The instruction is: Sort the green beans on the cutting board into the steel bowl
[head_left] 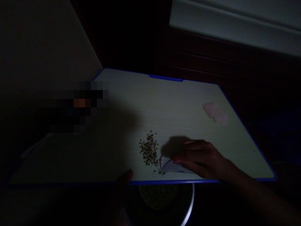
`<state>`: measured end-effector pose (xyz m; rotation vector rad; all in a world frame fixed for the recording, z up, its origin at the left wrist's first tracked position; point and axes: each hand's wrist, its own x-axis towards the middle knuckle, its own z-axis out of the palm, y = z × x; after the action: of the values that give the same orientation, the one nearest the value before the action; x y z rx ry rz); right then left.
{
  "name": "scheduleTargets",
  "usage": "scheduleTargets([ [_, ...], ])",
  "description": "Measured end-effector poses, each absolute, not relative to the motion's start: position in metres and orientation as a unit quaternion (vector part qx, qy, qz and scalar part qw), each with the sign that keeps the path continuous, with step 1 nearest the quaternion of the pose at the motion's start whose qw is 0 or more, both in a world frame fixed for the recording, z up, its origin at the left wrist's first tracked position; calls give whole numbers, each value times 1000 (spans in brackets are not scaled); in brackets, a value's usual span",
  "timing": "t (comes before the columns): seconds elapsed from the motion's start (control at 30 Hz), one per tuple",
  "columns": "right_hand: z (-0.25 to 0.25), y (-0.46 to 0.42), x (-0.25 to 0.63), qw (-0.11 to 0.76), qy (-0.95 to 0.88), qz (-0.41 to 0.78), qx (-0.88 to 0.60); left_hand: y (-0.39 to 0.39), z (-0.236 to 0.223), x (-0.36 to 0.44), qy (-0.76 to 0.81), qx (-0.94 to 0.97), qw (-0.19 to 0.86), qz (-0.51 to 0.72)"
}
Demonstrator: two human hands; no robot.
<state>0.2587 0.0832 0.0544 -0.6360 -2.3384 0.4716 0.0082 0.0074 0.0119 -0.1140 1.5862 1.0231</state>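
A pale board (145, 100) with a blue rim spans the view, dimly lit. On it lies a loose pile of small green beans (149, 149), which look like mung beans. My right hand (202, 158) is closed on a flat, see-through curved piece with markings, which looks like a protractor (176, 167). Its left tip touches the board beside the beans, a few of them right against it. At the near rim, my left hand (124, 179) has its thumb over the board's edge; its other fingers are lost in the dark below.
Under the near rim stands a round bowl (193, 197) with many green beans inside. A pinkish smudge (215, 113) marks the board's right side. A wall (47, 37) rises at the left, and a pale ledge (235, 28) runs across the upper right.
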Motion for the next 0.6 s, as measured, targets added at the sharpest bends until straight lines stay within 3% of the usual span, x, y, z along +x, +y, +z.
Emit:
scheduleTargets([
  [0.6, 57, 82, 266, 338, -887, 168, -266, 13, 20, 10, 692, -21, 584, 423],
])
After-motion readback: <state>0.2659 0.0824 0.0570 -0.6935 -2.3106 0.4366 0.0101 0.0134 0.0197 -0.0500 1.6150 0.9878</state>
